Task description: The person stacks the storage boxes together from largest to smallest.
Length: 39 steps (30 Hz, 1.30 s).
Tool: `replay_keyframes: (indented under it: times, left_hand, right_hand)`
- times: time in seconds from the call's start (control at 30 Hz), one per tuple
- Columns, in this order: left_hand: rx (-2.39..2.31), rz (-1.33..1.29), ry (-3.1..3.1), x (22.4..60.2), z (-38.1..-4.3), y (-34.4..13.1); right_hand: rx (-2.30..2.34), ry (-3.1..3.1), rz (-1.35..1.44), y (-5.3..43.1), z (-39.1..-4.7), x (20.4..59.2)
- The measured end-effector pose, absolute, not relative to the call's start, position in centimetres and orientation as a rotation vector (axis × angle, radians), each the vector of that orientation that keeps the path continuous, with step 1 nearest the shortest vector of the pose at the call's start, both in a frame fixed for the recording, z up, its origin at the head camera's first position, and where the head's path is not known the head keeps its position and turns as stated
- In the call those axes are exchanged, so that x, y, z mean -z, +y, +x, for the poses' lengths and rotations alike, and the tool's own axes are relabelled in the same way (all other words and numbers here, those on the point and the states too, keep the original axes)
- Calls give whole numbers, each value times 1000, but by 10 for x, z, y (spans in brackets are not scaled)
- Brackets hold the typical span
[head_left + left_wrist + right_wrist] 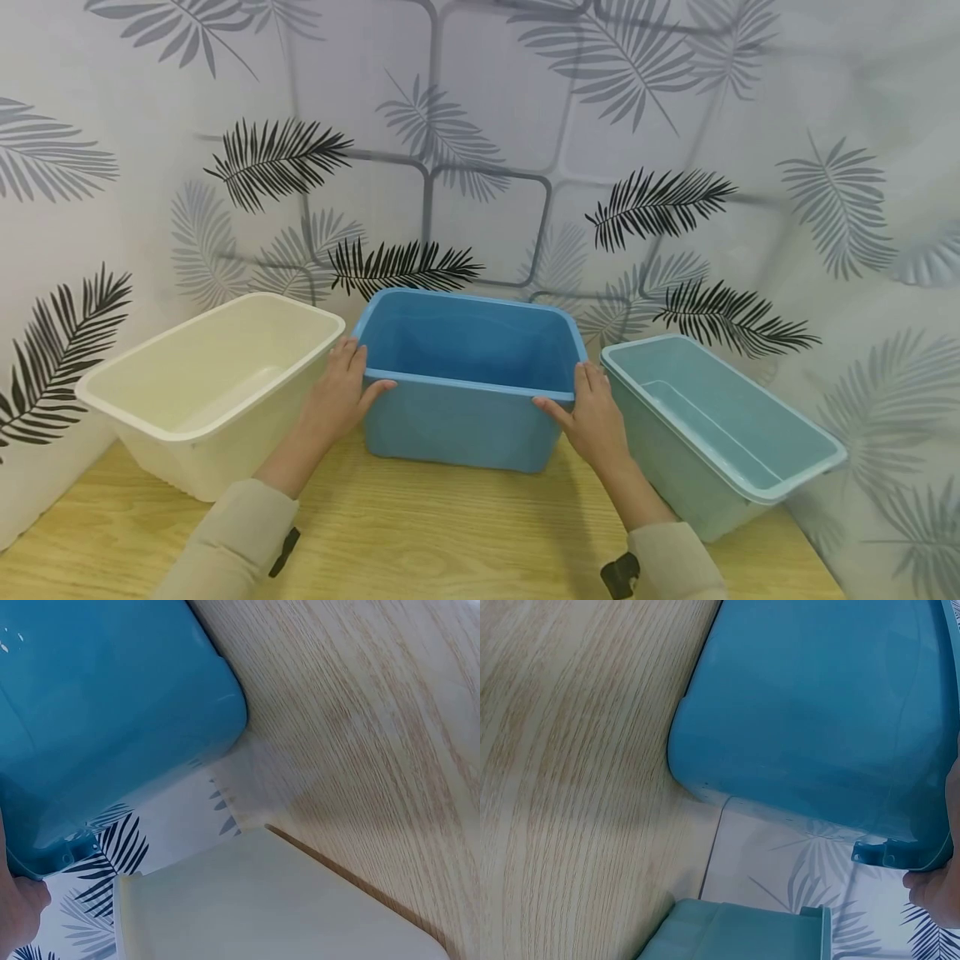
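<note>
Both hands, left [341, 392] and right [594, 414], grip the upright blue bin's [465, 417] near corners, its long axis crosswise.

Both wrist views cut off the blue bin [105, 712] and most fingers [937, 896].

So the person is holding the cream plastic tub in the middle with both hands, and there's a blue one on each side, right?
Not quite. The tub in the middle, held by the left hand and right hand, is the blue plastic tub. The cream plastic tub stands to its left and a pale teal plastic tub to its right. The head view shows this.
</note>
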<state>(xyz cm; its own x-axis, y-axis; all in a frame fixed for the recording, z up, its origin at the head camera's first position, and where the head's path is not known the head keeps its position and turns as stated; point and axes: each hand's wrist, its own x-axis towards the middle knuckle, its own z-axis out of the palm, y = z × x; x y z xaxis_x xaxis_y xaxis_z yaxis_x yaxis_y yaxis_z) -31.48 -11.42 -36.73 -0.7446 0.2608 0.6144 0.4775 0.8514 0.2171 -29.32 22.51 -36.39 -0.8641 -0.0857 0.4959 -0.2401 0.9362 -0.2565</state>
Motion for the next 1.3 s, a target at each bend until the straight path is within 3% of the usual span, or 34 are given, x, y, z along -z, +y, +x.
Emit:
replay_keyframes:
  times: [1.3]
  left_hand:
    - [427,-519,-2402,369,-298,-117]
  right_hand:
    - [-409,-2566,223,222,-276,366]
